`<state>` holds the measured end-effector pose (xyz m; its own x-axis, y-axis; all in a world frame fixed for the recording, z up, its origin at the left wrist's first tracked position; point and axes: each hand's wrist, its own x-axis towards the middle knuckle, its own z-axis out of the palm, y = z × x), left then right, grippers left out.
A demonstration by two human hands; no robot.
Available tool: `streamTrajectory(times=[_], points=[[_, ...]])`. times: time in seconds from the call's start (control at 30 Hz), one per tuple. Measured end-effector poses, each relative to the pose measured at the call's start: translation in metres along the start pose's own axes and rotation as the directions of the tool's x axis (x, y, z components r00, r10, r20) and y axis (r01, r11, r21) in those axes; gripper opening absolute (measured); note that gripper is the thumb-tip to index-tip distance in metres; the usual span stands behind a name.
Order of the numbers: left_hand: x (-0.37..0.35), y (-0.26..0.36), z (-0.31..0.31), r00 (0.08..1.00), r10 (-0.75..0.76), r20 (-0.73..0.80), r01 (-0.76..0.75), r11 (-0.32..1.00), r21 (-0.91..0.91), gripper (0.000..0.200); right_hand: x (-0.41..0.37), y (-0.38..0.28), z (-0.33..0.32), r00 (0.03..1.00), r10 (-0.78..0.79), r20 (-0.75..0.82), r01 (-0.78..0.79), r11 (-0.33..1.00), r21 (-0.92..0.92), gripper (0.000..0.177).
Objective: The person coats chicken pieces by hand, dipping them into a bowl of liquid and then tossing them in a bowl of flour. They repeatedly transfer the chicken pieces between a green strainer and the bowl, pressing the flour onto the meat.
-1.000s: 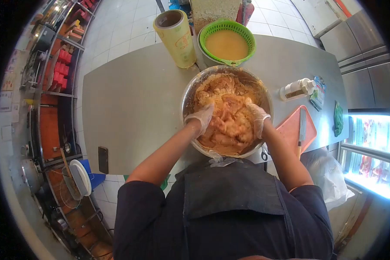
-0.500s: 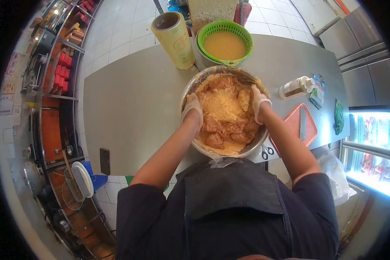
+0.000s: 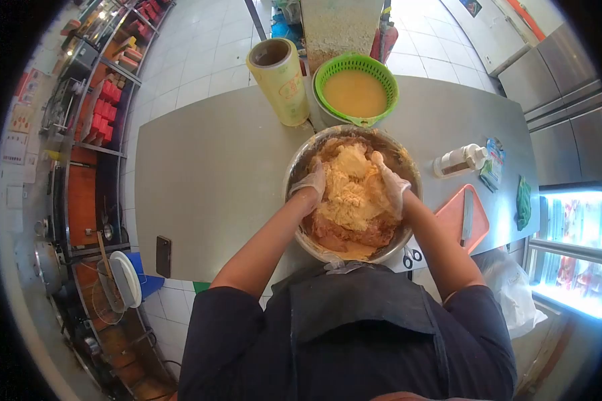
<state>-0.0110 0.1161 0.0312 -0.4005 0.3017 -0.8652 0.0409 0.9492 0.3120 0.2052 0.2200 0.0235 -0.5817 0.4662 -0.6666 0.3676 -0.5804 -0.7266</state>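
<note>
Mixture [image 3: 349, 194] lies between left hand [image 3: 310, 185] and right hand [image 3: 389, 188].

Bright, even light is cast over the table [image 3: 201, 174]; the bowl [image 3: 403, 155] is rendered sharp. Glare is seen at the fridge [image 3: 575, 254]; edges are bent.

Left hand [image 3: 310, 184] and right hand [image 3: 389, 184] cupped, palms inward.

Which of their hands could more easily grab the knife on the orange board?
Probably the right hand: the knife lies on the orange board on that side of the bowl; the left hand is on the far side.
</note>
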Motion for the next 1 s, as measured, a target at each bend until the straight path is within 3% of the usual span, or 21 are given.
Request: streamTrajectory(times=[0.03,0.1,0.13,0.2,0.27,0.33,0.43,0.47,0.57,0.63,0.73,0.83,0.87,0.93,1.0], points=[[-0.031,0.002,-0.011,0.999,0.038,0.039,-0.040,0.998,0.047,0.090,-0.007,0.003,-0.006,0.994,-0.108,0.027,0.110,0.909,-0.402,0.077],[-0.078,0.005,-0.030,0.986,0.117,0.118,-0.132,0.983,0.127,0.081,-0.023,-0.003,-0.016,0.985,-0.171,0.015,0.134,0.716,-0.686,0.076],[-0.046,-0.023,-0.021,0.902,0.427,0.073,-0.432,0.895,0.111,0.066,-0.031,-0.008,-0.019,0.987,-0.151,-0.048,0.077,0.719,-0.691,0.076],[-0.046,-0.017,-0.022,0.884,0.465,0.044,-0.462,0.858,0.224,0.061,-0.051,-0.042,-0.001,0.964,0.016,-0.265,-0.127,0.905,-0.406,0.080],[-0.050,-0.009,-0.026,0.862,0.506,0.014,-0.481,0.811,0.334,0.056,-0.062,-0.064,0.010,0.907,0.184,-0.380,-0.220,0.974,-0.055,0.085],[-0.051,-0.004,-0.031,0.840,0.542,-0.019,-0.480,0.759,0.439,0.051,-0.039,-0.060,0.005,0.878,0.198,-0.435,-0.268,0.958,-0.105,0.092],[-0.034,0.014,-0.018,0.929,0.354,-0.108,-0.300,0.890,0.343,0.059,-0.006,-0.062,0.010,0.878,0.168,-0.448,-0.265,0.951,-0.162,0.096],[-0.023,0.023,-0.011,0.948,0.288,-0.135,-0.237,0.923,0.304,0.062,-0.010,-0.080,0.027,0.804,0.318,-0.502,-0.413,0.906,-0.088,0.092],[0.028,0.034,0.011,0.991,0.093,-0.101,-0.087,0.994,0.058,0.070,0.042,-0.069,0.020,0.874,0.345,-0.343,-0.341,0.937,0.075,0.092],[0.080,0.031,0.021,0.998,0.025,0.063,-0.009,0.970,-0.243,0.073,0.071,-0.053,0.010,0.930,0.321,-0.181,-0.282,0.936,0.211,0.092],[0.085,0.032,0.025,0.961,0.121,0.247,0.028,0.850,-0.525,0.072,0.071,-0.045,0.005,0.963,0.269,-0.018,-0.253,0.925,0.282,0.091],[0.057,0.030,0.013,0.884,0.274,0.378,0.007,0.802,-0.597,0.071,0.037,-0.051,-0.009,0.974,0.193,0.117,-0.209,0.968,0.141,0.091],[0.046,0.027,0.008,0.859,0.313,0.405,-0.014,0.805,-0.593,0.070,0.025,-0.053,-0.017,0.972,0.142,0.189,-0.145,0.989,0.007,0.091],[0.031,0.020,0.000,0.817,0.384,0.430,-0.092,0.823,-0.561,0.069,0.001,-0.056,-0.035,0.925,0.001,0.381,0.115,0.953,-0.280,0.091],[0.024,0.010,-0.001,0.794,0.451,0.408,-0.240,0.849,-0.471,0.069,-0.018,-0.063,-0.038,0.884,-0.069,0.463,0.294,0.851,-0.434,0.091]])
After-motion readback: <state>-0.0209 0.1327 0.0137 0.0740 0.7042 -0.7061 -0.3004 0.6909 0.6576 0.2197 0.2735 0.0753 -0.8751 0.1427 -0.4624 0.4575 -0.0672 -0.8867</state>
